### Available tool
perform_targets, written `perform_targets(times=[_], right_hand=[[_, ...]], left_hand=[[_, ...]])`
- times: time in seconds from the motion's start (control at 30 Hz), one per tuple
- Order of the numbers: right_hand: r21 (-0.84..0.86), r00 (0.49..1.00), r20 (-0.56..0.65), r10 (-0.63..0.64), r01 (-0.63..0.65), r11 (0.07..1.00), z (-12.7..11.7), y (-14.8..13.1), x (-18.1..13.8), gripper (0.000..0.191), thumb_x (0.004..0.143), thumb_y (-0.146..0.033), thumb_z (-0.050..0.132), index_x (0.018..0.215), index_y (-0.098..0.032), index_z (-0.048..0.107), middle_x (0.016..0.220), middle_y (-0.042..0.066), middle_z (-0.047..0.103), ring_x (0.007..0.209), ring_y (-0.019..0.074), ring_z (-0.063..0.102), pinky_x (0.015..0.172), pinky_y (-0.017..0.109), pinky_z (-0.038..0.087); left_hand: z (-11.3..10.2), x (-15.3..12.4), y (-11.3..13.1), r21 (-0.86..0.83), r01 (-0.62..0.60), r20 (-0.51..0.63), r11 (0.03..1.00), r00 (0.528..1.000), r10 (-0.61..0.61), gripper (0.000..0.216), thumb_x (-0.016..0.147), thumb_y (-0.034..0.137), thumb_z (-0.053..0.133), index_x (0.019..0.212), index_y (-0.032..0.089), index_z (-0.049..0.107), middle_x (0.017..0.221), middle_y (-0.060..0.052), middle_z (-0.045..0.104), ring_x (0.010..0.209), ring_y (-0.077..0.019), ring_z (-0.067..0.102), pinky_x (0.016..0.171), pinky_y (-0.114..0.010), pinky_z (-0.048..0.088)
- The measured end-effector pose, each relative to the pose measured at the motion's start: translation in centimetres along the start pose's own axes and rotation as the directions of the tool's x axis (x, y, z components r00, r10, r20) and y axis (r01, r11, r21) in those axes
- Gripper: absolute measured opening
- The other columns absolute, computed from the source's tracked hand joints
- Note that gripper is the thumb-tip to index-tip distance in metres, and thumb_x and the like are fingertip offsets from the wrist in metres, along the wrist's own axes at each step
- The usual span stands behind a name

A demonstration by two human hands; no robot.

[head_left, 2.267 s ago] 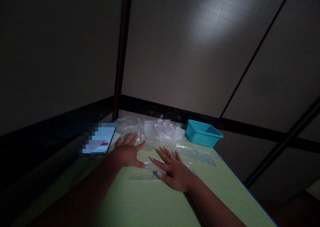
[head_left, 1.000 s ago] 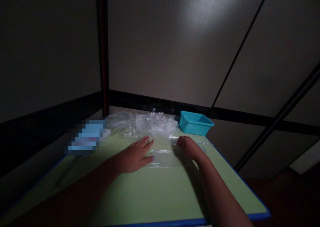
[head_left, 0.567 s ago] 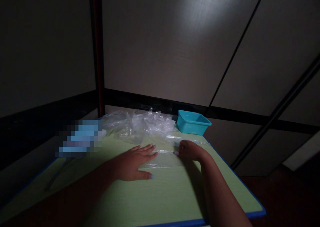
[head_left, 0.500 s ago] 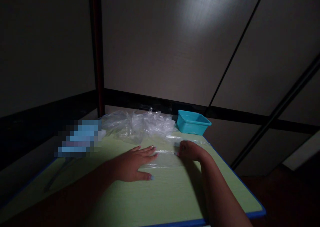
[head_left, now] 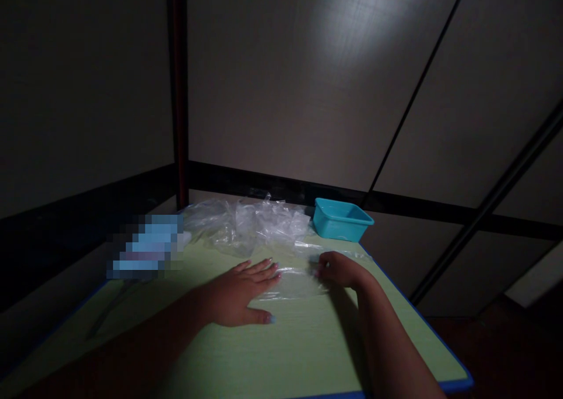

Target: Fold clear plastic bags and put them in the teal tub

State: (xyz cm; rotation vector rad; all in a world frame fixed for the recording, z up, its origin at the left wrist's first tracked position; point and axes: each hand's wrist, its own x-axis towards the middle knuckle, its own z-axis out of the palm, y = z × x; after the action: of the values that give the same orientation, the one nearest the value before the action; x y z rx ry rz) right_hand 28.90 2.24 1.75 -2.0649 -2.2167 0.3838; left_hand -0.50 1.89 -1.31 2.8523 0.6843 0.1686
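Green table bears plastic bags, teal tub.

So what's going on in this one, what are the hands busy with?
A person works at a green table in dim light. The left hand lies flat, palm down, on one end of a clear plastic bag, while the right hand is curled at its other end. Behind lie a heap of clear plastic bags and a teal tub.

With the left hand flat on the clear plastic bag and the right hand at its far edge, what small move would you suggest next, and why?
Probably draw the right hand outward along the clear plastic bag to smooth it. The left hand lies flat, pinning the near end to the green table, while the right hand's curled fingers sit at the bag's wrinkled far edge.
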Motion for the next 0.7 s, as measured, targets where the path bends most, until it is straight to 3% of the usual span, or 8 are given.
perform_targets(times=[0.17, 0.4, 0.7], right_hand=[[0.084, 0.998, -0.065, 0.009, -0.004, 0.996, -0.1, 0.1, 0.2, 0.017, 0.075, -0.03, 0.058, 0.076, -0.014, 0.061, 0.072, 0.003, 0.062, 0.063, 0.012, 0.05, 0.051, 0.02, 0.031], [0.14, 0.986, -0.112, 0.121, -0.105, 0.985, 0.3, 0.6, 0.9, 0.013, 0.072, -0.025, 0.059, 0.071, -0.013, 0.061, 0.06, 0.001, 0.058, 0.054, 0.01, 0.045, 0.047, 0.02, 0.028], [0.185, 0.962, -0.159, 0.224, -0.194, 0.964, 0.2, 0.9, 1.1, 0.01, 0.071, -0.022, 0.061, 0.069, -0.013, 0.062, 0.063, 0.003, 0.063, 0.056, 0.0116, 0.051, 0.047, 0.02, 0.03]], left_hand=[[0.0, 0.1, 0.3, -0.034, 0.005, -0.036, 0.999, 0.999, -0.007, 0.073, 0.084, 0.064, 0.036, 0.143, 0.031, 0.007, 0.148, -0.005, 0.014, 0.135, -0.027, 0.012, 0.106, -0.052, 0.012], [0.1, 0.2, 0.1, -0.083, -0.007, -0.051, 0.997, 0.999, 0.003, 0.073, 0.084, 0.062, 0.038, 0.143, 0.03, 0.009, 0.148, -0.005, 0.013, 0.135, -0.026, 0.016, 0.107, -0.05, 0.014], [-0.2, 0.4, 0.7, -0.064, -0.064, -0.049, 0.996, 0.997, 0.061, 0.071, 0.083, 0.063, 0.041, 0.141, 0.029, 0.021, 0.148, -0.005, 0.017, 0.135, -0.0256, 0.016, 0.108, -0.046, 0.016]])
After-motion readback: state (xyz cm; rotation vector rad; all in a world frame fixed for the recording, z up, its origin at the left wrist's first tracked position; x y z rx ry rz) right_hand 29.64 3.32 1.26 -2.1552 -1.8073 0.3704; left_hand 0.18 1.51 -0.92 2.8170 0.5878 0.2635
